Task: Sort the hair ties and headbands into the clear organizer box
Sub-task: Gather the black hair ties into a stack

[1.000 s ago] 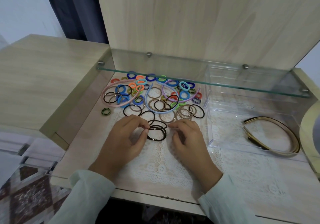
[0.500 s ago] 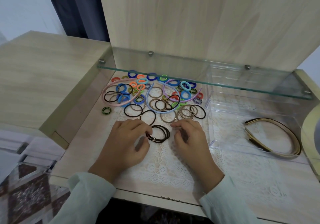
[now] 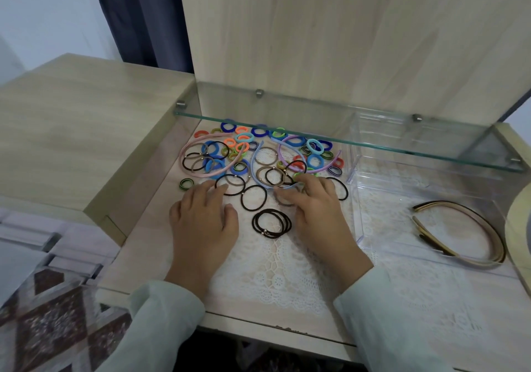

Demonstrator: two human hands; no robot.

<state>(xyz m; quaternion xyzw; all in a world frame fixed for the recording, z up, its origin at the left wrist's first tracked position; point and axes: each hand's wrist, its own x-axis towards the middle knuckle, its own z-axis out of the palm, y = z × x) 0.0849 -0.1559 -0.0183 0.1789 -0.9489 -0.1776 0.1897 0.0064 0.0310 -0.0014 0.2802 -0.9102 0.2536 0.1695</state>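
Now changed from half a second earlier: stack of thin black elastic hair ties with small gold beads (image 3: 284, 223) let go, no longer pinched by either hand. Stack lying flat on the cream lace cloth (image 3: 275, 274), just left of the clear rigid plastic organizer box (image 3: 355, 208). Both hands moved forward off the stack to the loose ties farther back, also left of the box. Box itself unmoved.

Left hand (image 3: 204, 222): fingers relaxed, nearly straight, tips touching a single thin black ring (image 3: 243, 188), holding nothing.
Right hand (image 3: 316, 211): fingers stretched over thin brown elastic rings (image 3: 283, 203); pinch or mere touch, cannot tell.

Materials and shapes:
- Heap of loose hair ties (image 3: 321, 162), left of the box: smooth thin cord loops in black and brown, and thick fuzzy fabric rings in blue, orange, green and teal.
- Slim curved headbands lying among the heap: pink (image 3: 181, 157), pale blue (image 3: 253, 167), lilac (image 3: 279, 152).
- Inside the box: tan arched headband with dark edge (image 3: 439, 202), lying flat.
- Above the box: flat glass shelf (image 3: 287, 127), green-tinted edge, on metal pegs.
- Behind the box: pale wood-grain panel (image 3: 344, 41), matt.
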